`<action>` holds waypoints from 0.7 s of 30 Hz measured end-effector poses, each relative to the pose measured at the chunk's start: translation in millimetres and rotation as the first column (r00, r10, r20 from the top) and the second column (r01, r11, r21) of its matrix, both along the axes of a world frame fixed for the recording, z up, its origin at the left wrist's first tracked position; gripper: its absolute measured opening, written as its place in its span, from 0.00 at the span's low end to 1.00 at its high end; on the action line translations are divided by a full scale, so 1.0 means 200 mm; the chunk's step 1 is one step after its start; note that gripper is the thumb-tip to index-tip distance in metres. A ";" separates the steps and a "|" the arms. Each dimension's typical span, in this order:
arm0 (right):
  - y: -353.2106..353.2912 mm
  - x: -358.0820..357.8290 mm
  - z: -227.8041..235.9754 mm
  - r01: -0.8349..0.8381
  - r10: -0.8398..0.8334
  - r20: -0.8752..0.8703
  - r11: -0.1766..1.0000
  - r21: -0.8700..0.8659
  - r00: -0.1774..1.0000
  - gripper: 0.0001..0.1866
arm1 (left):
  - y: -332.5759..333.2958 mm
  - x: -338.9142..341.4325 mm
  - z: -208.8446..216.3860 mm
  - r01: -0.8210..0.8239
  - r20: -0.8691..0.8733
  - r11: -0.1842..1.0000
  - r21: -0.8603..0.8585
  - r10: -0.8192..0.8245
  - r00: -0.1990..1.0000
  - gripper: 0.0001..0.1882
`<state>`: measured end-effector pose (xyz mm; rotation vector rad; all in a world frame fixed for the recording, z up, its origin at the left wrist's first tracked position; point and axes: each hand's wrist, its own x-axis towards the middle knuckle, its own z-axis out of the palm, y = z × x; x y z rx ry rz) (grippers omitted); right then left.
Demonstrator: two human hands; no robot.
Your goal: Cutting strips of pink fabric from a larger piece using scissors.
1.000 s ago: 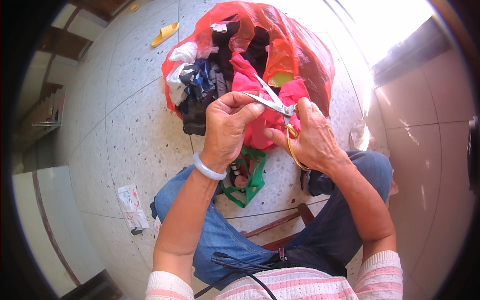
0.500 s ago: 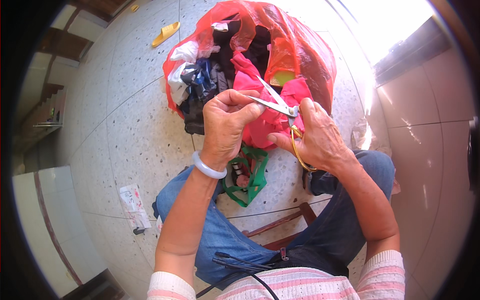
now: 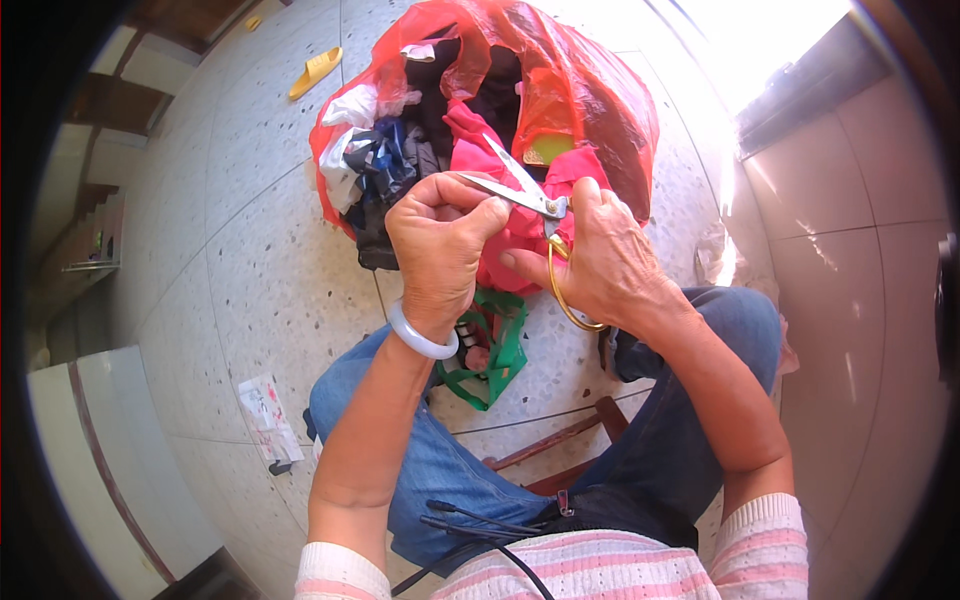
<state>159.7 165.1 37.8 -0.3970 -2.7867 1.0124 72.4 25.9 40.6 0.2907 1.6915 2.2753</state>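
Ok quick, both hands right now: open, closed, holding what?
Left hand: closed, fingers pinched at the scissors' blade tip; what it pinches cannot be told.
Right hand: closed on the scissors' gold handle.

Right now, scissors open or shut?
Open: the scissors blades spread in a V above the left hand; the right hand grips the gold handles.

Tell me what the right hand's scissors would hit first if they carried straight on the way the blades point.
Probably the left hand: the scissors in the right hand point at its pinched fingertips. Depth is unclear.
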 end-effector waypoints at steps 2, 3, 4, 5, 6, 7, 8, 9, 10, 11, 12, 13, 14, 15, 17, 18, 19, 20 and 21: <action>0.03 0.02 -0.02 -0.031 0.031 0.014 0.999 -0.036 0.999 0.39 | -0.02 -0.02 0.01 0.003 0.007 1.000 0.016 -0.003 1.000 0.07; 0.04 0.02 -0.02 -0.030 0.030 0.014 0.999 -0.038 0.999 0.39 | -0.03 -0.03 0.02 0.027 0.077 0.997 0.068 -0.032 0.997 0.07; 0.06 0.02 -0.02 -0.026 0.029 0.057 0.998 -0.054 0.998 0.39 | -0.04 -0.03 0.03 0.046 0.144 0.991 0.122 -0.064 0.988 0.06; 0.06 0.02 -0.02 -0.021 0.028 0.099 0.997 -0.071 0.995 0.39 | -0.04 -0.03 0.03 0.047 0.145 0.992 0.120 -0.064 0.987 0.06; 0.06 0.02 -0.02 -0.020 0.027 0.099 0.997 -0.071 0.995 0.39 | -0.04 -0.03 0.03 0.054 0.147 0.993 0.109 -0.069 0.987 0.07; 0.05 0.02 -0.03 -0.010 0.016 0.077 0.997 -0.073 0.997 0.39 | -0.03 -0.02 0.04 0.061 0.150 0.993 0.097 -0.075 0.986 0.07; 0.04 0.02 -0.03 0.001 0.003 0.055 0.997 -0.076 0.998 0.40 | -0.03 -0.02 0.03 0.062 0.149 0.993 0.098 -0.077 0.986 0.07; 0.02 0.01 -0.03 0.000 0.004 0.057 0.997 -0.079 0.998 0.40 | -0.03 -0.02 0.02 0.071 0.112 0.995 0.071 -0.079 0.991 0.07; 0.00 -0.01 -0.02 -0.007 0.011 0.051 0.997 -0.078 0.999 0.40 | -0.04 -0.02 0.01 0.079 0.074 0.996 0.043 -0.082 0.994 0.07; -0.01 -0.01 -0.02 -0.015 0.018 0.045 0.997 -0.078 0.999 0.40 | -0.05 -0.01 -0.01 0.079 0.076 0.996 0.041 -0.082 0.994 0.07; -0.01 -0.01 -0.02 -0.012 0.016 0.044 0.997 -0.078 0.999 0.40 | -0.05 -0.01 -0.01 0.096 0.072 0.994 0.050 -0.100 0.992 0.07; -0.01 0.00 -0.02 -0.033 0.041 0.079 0.994 -0.102 0.996 0.40 | -0.06 -0.02 -0.01 0.113 0.067 0.992 0.058 -0.117 0.991 0.08; -0.01 0.01 -0.02 -0.052 0.067 0.113 0.990 -0.128 0.991 0.41 | -0.07 -0.02 -0.02 0.115 0.066 0.992 0.058 -0.119 0.991 0.08; 0.00 0.03 -0.04 -0.067 0.086 0.118 0.985 -0.157 0.989 0.42 | -0.07 -0.01 -0.02 0.123 0.120 0.988 0.097 -0.135 0.984 0.08; 0.03 0.04 -0.04 -0.053 0.073 0.123 0.986 -0.158 0.990 0.42 | -0.08 -0.03 -0.01 0.100 0.218 0.982 0.159 -0.134 0.967 0.09; 0.03 0.04 -0.04 -0.041 0.063 0.131 0.986 -0.163 0.989 0.42 | -0.10 -0.04 0.01 0.102 0.219 0.982 0.157 -0.136 0.966 0.09; 0.04 0.04 -0.05 -0.044 0.063 0.128 0.988 -0.145 0.990 0.41 | -0.12 -0.06 0.02 0.104 0.203 0.975 0.196 -0.144 0.969 0.09; 0.05 0.05 -0.05 -0.042 0.062 0.128 0.988 -0.147 0.990 0.41 | -0.13 -0.06 0.04 0.105 0.187 0.966 0.236 -0.151 0.971 0.10; 0.06 0.06 -0.06 -0.039 0.058 0.171 0.993 -0.112 0.984 0.41 | -0.12 -0.04 0.07 0.134 0.104 0.970 0.203 -0.158 0.982 0.10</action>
